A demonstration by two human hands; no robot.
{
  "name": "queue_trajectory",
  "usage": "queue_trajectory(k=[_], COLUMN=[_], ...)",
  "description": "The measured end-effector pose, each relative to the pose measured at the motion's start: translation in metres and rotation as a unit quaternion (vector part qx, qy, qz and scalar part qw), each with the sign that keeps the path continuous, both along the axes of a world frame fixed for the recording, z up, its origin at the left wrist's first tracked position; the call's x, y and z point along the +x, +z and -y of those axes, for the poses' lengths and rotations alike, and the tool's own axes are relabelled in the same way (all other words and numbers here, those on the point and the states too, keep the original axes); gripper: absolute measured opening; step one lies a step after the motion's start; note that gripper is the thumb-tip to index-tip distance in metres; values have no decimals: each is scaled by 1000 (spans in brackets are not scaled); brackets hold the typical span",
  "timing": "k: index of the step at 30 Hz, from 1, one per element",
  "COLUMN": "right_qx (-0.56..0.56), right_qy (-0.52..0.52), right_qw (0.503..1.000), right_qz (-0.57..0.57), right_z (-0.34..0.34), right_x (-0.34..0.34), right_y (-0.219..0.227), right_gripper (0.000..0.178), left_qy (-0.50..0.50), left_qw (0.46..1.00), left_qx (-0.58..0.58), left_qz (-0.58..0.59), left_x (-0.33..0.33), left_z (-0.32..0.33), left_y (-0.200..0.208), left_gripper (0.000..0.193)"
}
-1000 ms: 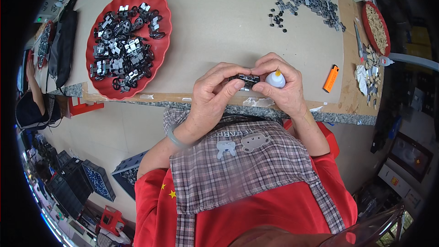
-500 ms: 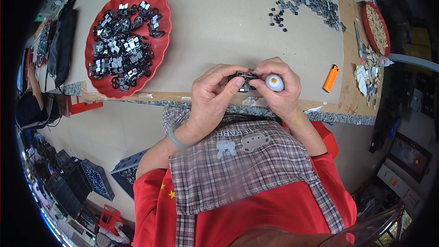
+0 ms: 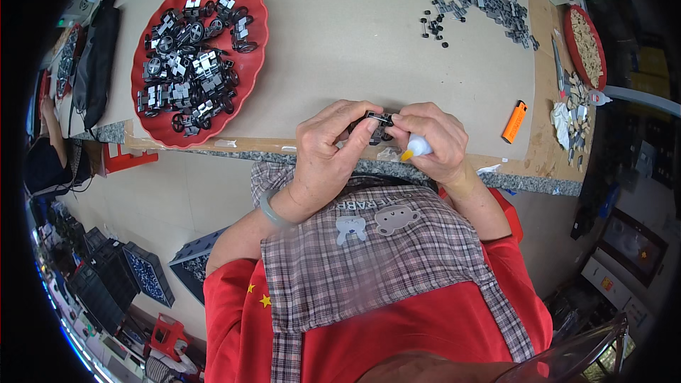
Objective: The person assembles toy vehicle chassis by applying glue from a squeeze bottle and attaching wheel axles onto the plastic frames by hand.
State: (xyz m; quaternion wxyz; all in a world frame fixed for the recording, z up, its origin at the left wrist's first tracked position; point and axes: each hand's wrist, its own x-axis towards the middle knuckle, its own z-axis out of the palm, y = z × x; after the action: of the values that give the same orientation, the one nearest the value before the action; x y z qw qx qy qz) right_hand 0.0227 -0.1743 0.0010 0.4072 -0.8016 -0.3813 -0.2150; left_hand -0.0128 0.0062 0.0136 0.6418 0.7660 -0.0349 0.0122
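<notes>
Close to the table's front edge, my left hand [image 3: 320, 143] pinches a small black and silver wheeled toy chassis [image 3: 379, 122] between thumb and fingers. My right hand [image 3: 441, 135] meets it from the other side, its thumb and forefinger at the right end of the chassis. Tucked in that same right hand is a small white squeeze bottle [image 3: 420, 145], tilted so its orange-yellow tip points down and left, apart from the chassis. Fingers cover much of the chassis.
A red scalloped tray [image 3: 259, 46] heaped with similar wheeled assemblies [image 3: 190, 64] stands at left. Grey parts [image 3: 493, 3] and small black wheel pairs [image 3: 433, 27] lie at the far right. An orange lighter [image 3: 514, 122] and a red bowl [image 3: 601, 67] of tan pieces are at right.
The bottle in my right hand has tipped over: its tip faced up and now points down-left. My right fingers have shifted at the chassis, while my left hand keeps its hold.
</notes>
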Motion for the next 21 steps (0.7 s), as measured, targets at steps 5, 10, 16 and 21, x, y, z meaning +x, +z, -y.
queue_trajectory(k=[5,10,16,21], right_qx=[-46,-42,9,-42], right_qy=[18,39,0,-10], right_qw=[997,998,998,999], right_qz=[52,15,-68,5], right_z=[3,5,1,-1], right_x=[5,6,-1,-2], right_y=[0,4,-2,-3], right_gripper=[24,23,21,20], left_qy=[-2,3,-30,-12], left_qw=[999,999,999,998], left_qx=[-16,-42,-4,-17], left_qz=[-38,-28,-15,-51], left_x=[-1,-2,-1,-4], left_z=[-1,2,-1,0], left_y=[-2,-7,-5,-7], left_gripper=[14,13,17,17])
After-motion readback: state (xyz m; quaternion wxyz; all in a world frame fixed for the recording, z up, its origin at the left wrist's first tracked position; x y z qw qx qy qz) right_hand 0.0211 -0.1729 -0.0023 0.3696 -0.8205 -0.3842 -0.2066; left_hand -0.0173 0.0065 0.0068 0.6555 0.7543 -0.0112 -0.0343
